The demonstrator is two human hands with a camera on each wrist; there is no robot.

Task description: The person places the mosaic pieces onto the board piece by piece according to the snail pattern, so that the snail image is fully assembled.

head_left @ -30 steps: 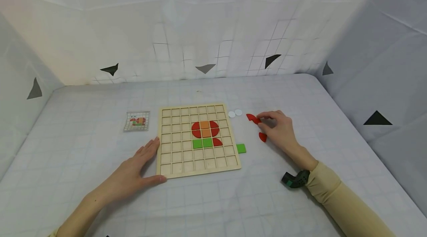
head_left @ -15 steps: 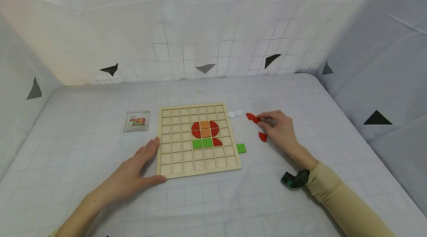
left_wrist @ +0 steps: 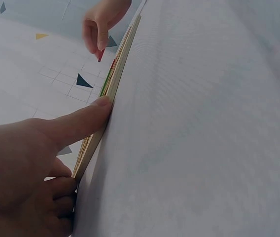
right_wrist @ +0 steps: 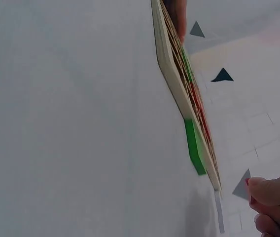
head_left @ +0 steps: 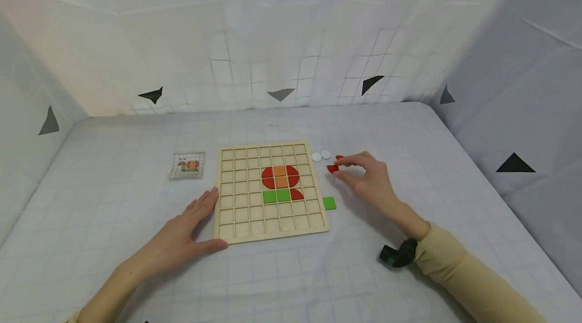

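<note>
My left hand (head_left: 184, 234) lies along the wooden grid board (head_left: 241, 217); its fingers touch the left edge and the thumb rests at the near left corner. In the left wrist view that thumb (left_wrist: 83, 121) presses the board's rim. To the right of the board, my right hand (head_left: 368, 181) pinches a red quarter-circle tile (head_left: 333, 168) between thumb and fingertips. The same tile (right_wrist: 251, 191) shows at the thumb tip in the right wrist view. Just behind it lies another red tile (head_left: 340, 157), partly hidden. Set in the board are red quarter-circle tiles (head_left: 268, 182), orange squares (head_left: 281, 181) and green squares (head_left: 283, 194).
Two white discs (head_left: 317, 156) lie by the board's far right corner. A loose green square (head_left: 329, 203) sits against the right edge. Left of the board is a small picture card (head_left: 188, 165) with a gridded pattern. White cloth walls stand behind and at the sides.
My right hand has moved left toward the board with a red quarter-circle tile in its pinch. It now hides the nearer loose red tile. My left hand has stayed in place.
</note>
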